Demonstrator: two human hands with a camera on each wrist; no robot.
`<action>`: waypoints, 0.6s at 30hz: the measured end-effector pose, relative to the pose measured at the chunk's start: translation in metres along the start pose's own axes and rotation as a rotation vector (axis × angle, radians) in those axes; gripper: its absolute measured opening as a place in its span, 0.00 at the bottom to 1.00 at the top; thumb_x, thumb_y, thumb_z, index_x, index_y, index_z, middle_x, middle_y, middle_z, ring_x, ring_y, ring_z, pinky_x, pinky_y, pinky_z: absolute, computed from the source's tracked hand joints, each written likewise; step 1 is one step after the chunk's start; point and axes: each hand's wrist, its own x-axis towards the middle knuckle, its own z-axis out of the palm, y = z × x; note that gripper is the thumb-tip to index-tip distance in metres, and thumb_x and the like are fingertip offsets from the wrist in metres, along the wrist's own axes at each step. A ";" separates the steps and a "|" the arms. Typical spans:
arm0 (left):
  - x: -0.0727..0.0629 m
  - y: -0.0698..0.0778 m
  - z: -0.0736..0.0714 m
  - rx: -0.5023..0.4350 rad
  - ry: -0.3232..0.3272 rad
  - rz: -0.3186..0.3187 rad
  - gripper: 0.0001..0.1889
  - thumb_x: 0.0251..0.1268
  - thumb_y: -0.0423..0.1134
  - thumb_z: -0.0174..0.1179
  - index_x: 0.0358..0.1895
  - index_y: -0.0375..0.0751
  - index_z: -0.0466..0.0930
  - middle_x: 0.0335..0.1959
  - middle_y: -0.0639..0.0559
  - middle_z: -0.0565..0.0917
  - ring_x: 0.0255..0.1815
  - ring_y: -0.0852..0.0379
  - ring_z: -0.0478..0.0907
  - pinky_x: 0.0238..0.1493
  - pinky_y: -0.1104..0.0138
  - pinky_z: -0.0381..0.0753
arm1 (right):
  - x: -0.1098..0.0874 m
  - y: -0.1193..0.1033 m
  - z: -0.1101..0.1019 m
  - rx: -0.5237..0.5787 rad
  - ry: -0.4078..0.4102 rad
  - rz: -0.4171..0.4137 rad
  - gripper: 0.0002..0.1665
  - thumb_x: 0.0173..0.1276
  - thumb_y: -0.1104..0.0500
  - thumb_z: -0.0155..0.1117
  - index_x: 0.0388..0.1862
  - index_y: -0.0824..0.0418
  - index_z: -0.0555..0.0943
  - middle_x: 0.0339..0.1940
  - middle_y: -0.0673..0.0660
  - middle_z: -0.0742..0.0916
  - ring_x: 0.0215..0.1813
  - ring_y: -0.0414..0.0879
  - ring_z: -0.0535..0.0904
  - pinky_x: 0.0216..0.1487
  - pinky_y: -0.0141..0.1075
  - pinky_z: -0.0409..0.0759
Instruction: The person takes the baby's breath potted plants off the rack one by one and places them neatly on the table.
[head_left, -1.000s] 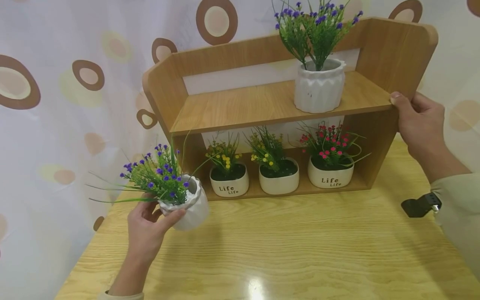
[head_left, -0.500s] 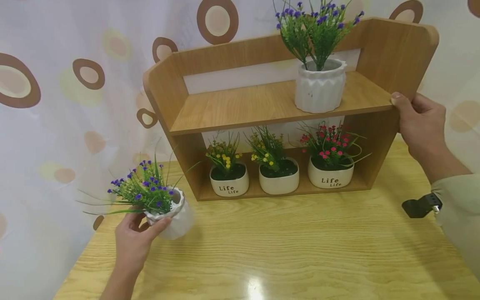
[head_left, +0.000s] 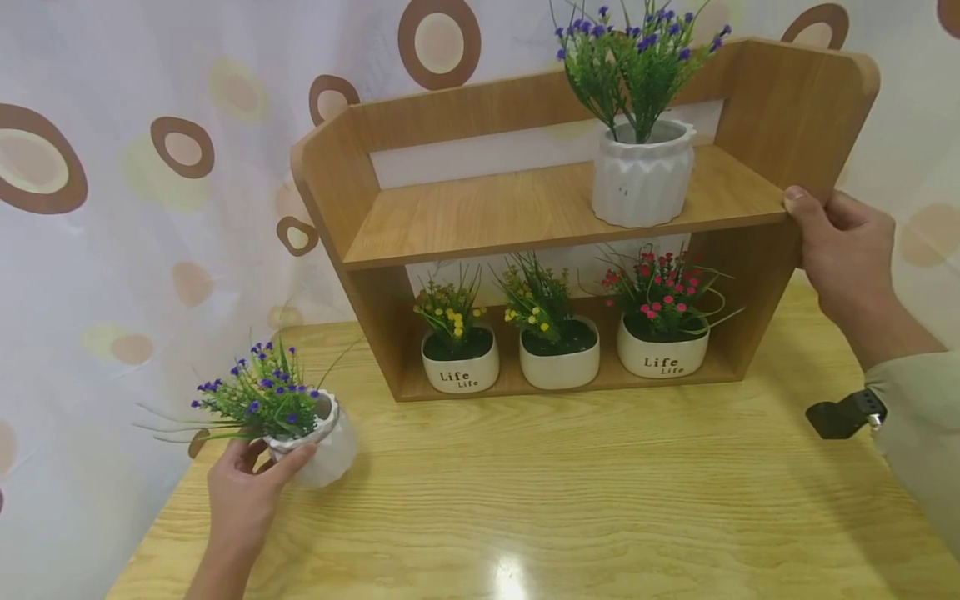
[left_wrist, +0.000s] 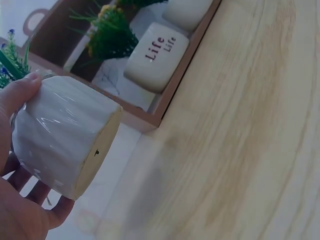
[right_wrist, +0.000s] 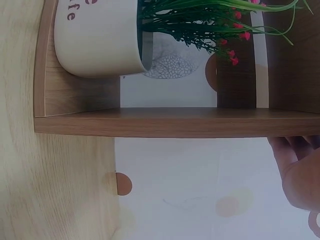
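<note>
My left hand (head_left: 243, 492) grips a white fluted flowerpot (head_left: 326, 454) by its rim, thumb on the near side. Purple flowers (head_left: 258, 392) lean out of it to the left, as the pot is tilted. In the left wrist view the raised pot (left_wrist: 62, 132) shows its pale underside with a small dark mark, and fingers wrap under it. My right hand (head_left: 851, 246) holds the right side panel of a two-tier wooden shelf (head_left: 465, 217), thumb on the front edge at the upper board. Only part of that hand (right_wrist: 302, 172) appears in the right wrist view.
A matching white pot (head_left: 643, 183) with purple flowers stands on the upper board, right of middle. Below are two pots with yellow flowers (head_left: 461, 362) and one with red flowers (head_left: 663, 350). The shelf stands on a wooden table (head_left: 570, 492) before a patterned curtain (head_left: 150, 275).
My left hand has carried the tilted pot left and slightly toward me, away from the shelf's left end. The right hand keeps its hold on the shelf.
</note>
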 end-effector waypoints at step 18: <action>0.012 -0.019 -0.029 0.030 0.094 -0.069 0.30 0.51 0.30 0.77 0.59 0.40 0.77 0.56 0.59 0.75 0.59 0.59 0.71 0.48 0.83 0.74 | -0.003 0.003 -0.005 0.068 -0.074 -0.030 0.21 0.68 0.56 0.70 0.59 0.56 0.85 0.44 0.47 0.87 0.42 0.38 0.84 0.33 0.25 0.82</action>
